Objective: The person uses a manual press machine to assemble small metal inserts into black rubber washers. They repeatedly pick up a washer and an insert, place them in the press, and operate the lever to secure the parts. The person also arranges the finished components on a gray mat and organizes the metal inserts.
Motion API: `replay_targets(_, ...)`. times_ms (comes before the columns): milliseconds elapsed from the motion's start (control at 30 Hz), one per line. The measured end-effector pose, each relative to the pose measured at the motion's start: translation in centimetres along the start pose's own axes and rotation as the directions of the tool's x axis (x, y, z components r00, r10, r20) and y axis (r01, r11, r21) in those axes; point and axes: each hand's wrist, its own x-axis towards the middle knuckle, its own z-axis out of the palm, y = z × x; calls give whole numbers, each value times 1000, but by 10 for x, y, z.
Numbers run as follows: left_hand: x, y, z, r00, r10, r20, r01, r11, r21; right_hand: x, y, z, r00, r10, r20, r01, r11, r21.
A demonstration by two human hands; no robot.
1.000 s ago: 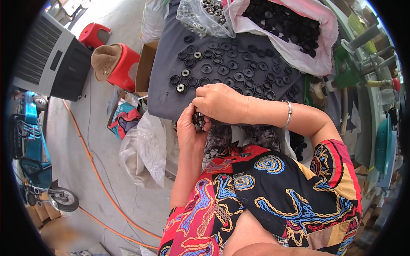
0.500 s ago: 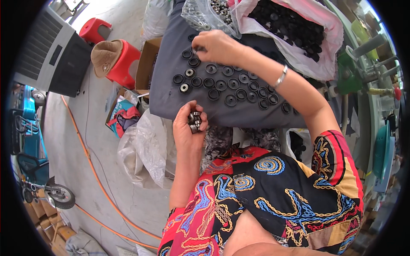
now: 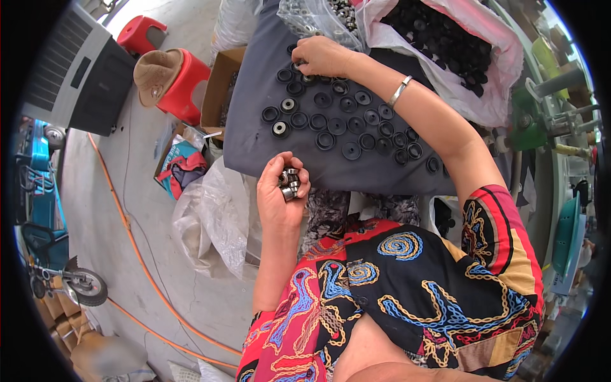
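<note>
My left hand is cupped around several shiny metal bearings, held just off the near edge of the grey cloth. Farther off, my right hand has its fingertips pinched down among black plastic wheels; what they hold, if anything, is hidden. The wheels lie in loose rows across the cloth. A bearing sits in the centre of one wheel at the left, and another bearing sits in a wheel beyond it.
Behind my right hand lie a clear bag of metal bearings and a white sack of black parts. Left of the cloth stand a cardboard box and a red stool. Green machinery stands at the right; an orange hose crosses the floor.
My right hand has shifted slightly toward a neighbouring wheel, its forearm swinging a little left. The left hand still holds the bearings. The view has tilted slightly.
</note>
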Motion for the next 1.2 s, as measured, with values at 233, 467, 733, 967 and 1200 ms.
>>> replay_targets(233,2,2,4,999,-48,1,47,993,-106,9,-2,1,1000,23,-14,-25,996,-86)
replay_targets(467,5,3,9,993,-117,-1,117,990,-78,-25,-37,-10,970,-147,-193,122,983,-135)
replay_targets(733,12,-18,25,983,-153,-103,147,987,-63,-119,-123,-2,955,-270,-125,291,938,190)
replay_targets(967,10,-30,24,983,-173,-62,170,984,-56,-136,-134,2,978,-175,-116,176,984,4)
replay_targets(1200,7,-34,12,988,-146,39,139,979,150,-141,-134,1,975,199,-101,-125,862,491)
